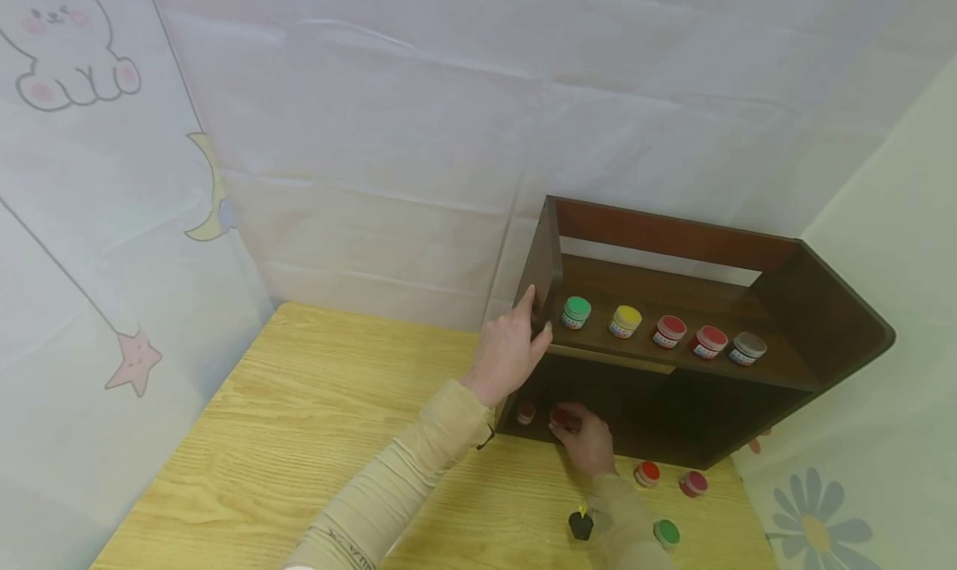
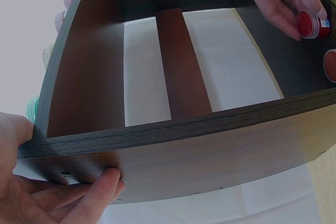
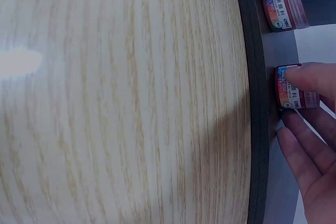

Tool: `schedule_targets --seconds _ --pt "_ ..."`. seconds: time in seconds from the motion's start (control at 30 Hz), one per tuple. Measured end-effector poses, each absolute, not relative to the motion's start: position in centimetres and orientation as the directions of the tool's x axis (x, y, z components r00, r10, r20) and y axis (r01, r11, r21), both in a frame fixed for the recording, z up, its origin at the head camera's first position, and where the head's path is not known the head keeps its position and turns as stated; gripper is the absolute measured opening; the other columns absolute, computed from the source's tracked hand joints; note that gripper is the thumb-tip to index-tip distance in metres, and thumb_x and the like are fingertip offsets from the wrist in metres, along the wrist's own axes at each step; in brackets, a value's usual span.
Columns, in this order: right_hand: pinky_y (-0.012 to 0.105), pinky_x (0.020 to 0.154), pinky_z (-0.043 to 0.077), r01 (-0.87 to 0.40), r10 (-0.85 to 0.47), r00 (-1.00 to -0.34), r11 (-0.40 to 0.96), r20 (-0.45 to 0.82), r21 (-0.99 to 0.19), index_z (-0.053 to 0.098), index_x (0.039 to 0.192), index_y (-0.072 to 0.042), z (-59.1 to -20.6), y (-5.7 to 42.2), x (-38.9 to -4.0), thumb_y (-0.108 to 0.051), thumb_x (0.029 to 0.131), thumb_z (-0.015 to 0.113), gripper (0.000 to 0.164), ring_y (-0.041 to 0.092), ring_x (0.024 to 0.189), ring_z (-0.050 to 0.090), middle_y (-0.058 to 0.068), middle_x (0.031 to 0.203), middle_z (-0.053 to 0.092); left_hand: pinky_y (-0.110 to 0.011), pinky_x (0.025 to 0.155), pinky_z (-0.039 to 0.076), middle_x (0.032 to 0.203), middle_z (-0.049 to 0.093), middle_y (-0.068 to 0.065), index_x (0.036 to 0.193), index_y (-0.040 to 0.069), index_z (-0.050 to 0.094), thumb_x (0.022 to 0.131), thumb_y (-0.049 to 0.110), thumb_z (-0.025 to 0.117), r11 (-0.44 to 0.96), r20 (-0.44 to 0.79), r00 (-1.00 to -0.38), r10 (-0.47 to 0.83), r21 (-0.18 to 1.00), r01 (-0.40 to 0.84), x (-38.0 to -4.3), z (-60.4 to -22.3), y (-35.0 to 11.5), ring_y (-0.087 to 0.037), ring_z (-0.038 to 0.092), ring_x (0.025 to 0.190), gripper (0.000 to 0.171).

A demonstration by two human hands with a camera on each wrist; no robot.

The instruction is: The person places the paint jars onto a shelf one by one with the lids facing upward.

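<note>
My right hand (image 1: pixel 589 444) reaches into the lower level of a dark wooden shelf unit (image 1: pixel 837 304) and pinches a small paint jar with a dark red lid (image 2: pixel 310 24) between thumb and fingers. The jar stands upright near the front edge of the lower board. To its left, on the same board, is a jar with a brownish-red lid (image 1: pixel 526 414). My left hand (image 1: pixel 504 358) grips the unit's left side panel (image 2: pixel 210 156), thumb by the front edge and fingers against the outer face.
Several paint jars, among them a green-lidded one (image 1: pixel 576 312) and a yellow-lidded one (image 1: pixel 625 321), line the upper shelf. On the wooden table (image 1: pixel 314 404) stand a red jar (image 1: pixel 646 474), a magenta jar (image 1: pixel 694 484), a green jar (image 1: pixel 667 533) and a small black object with a yellow tip (image 1: pixel 581 523).
</note>
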State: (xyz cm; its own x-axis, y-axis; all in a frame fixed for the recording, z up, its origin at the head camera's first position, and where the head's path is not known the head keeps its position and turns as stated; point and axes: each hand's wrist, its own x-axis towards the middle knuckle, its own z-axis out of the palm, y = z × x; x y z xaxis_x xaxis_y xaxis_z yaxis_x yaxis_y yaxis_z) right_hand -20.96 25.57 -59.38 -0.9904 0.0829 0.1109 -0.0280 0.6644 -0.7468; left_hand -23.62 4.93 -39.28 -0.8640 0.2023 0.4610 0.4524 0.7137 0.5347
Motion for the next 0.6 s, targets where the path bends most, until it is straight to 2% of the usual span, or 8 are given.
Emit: schedule_targets --seconds 0.23,0.33,0.47,0.6 --pt "0.051 0.083 0.06 -0.023 0.112 -0.986 0.657 0.128 -0.753 0.072 0.123 -0.003 -59.9 25.72 -21.1 -0.015 0.085 0.08 0.041 0.034 0.098 0.075 0.02 0.11 0.077 -0.023 0.038 0.027 0.054 0.051 0.0 0.153 -0.005 0.045 0.101 0.029 0.057 0.722 0.477 -0.857 0.195 0.522 0.455 -23.63 -39.29 4.96 -0.01 0.035 0.038 0.063" --pt "0.051 0.086 0.06 -0.016 0.116 -0.987 0.629 0.114 -0.777 0.063 0.133 0.001 -59.94 25.75 -21.1 -0.013 0.084 0.08 0.054 0.037 0.102 0.073 0.024 0.117 0.073 -0.022 0.038 0.027 0.055 0.053 -0.001 0.152 -0.005 0.046 0.101 0.029 0.057 0.723 0.48 -0.855 0.197 0.518 0.457 -23.62 -39.27 4.93 -0.009 0.035 0.039 0.063" --pt "0.052 0.092 0.057 -0.001 0.11 -0.991 0.576 0.078 -0.818 0.043 0.15 0.004 -59.9 25.85 -21.03 -0.012 0.083 0.081 0.079 0.041 0.109 0.069 0.03 0.13 0.065 -0.023 0.038 0.028 0.057 0.055 -0.003 0.152 -0.006 0.046 0.101 0.029 0.057 0.726 0.493 -0.846 0.201 0.505 0.467 -23.57 -39.25 4.89 -0.01 0.036 0.039 0.063" --pt "0.054 0.096 0.055 0.006 0.101 -0.993 0.551 0.059 -0.835 0.036 0.154 0.002 -60.17 26.05 -21.0 -0.011 0.082 0.082 0.086 0.043 0.113 0.067 0.032 0.135 0.06 -0.024 0.038 0.032 0.061 0.06 -0.005 0.151 -0.007 0.047 0.101 0.029 0.057 0.736 0.512 -0.835 0.203 0.483 0.475 -23.58 -39.34 4.88 -0.011 0.04 0.039 0.062"
